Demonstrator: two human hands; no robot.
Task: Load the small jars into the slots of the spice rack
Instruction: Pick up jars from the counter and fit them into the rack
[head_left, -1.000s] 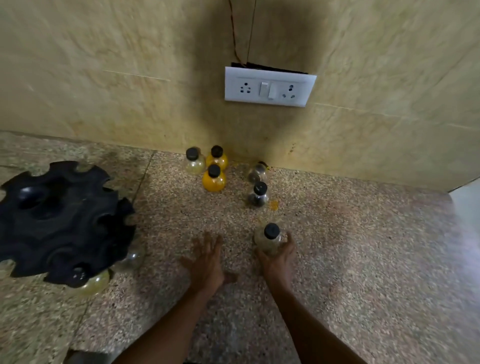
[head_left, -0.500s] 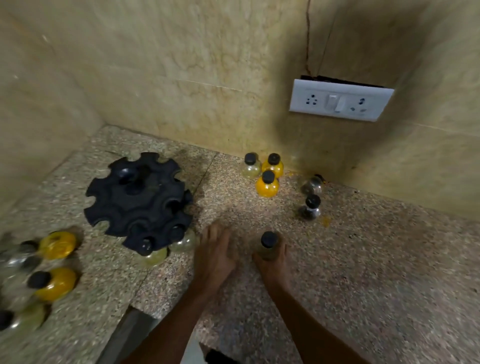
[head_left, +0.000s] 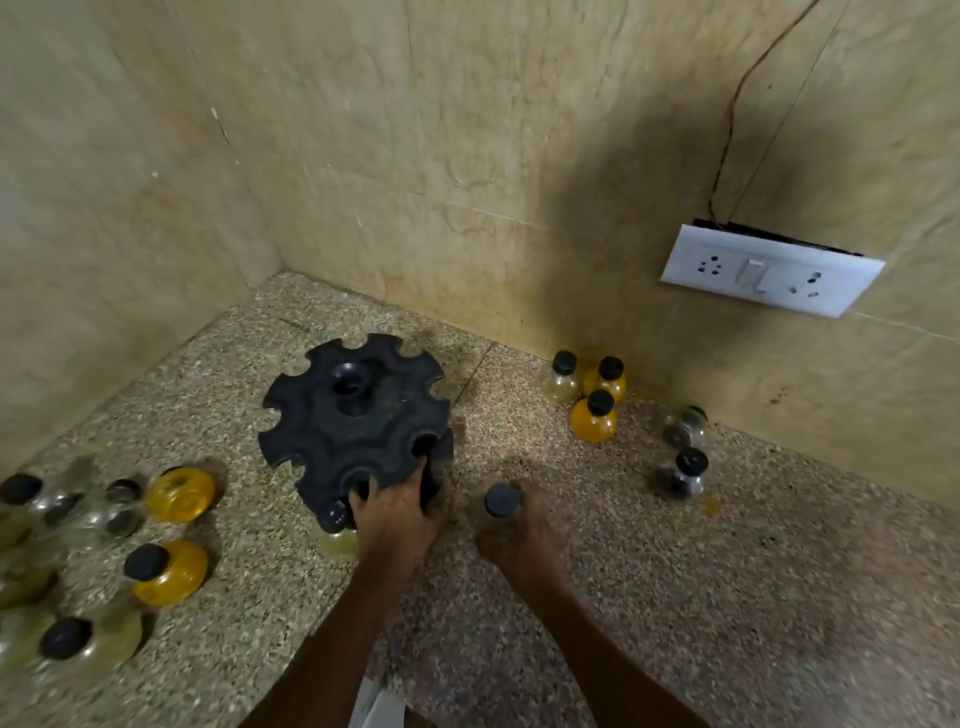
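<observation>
Black caps top all the small jars, and the right hand (head_left: 519, 540) grips one jar (head_left: 502, 501) just beside the round black spice rack (head_left: 353, 421), while the left hand (head_left: 397, 512) holds the rack's near edge with curled fingers. I think the job is only starting, since just one jar (head_left: 335, 525) sits in a slot, so next the held jar must slide sideways into an open slot. Jars on the left (head_left: 171, 571) look blurry, and the held jar's body hides under fingers.
</observation>
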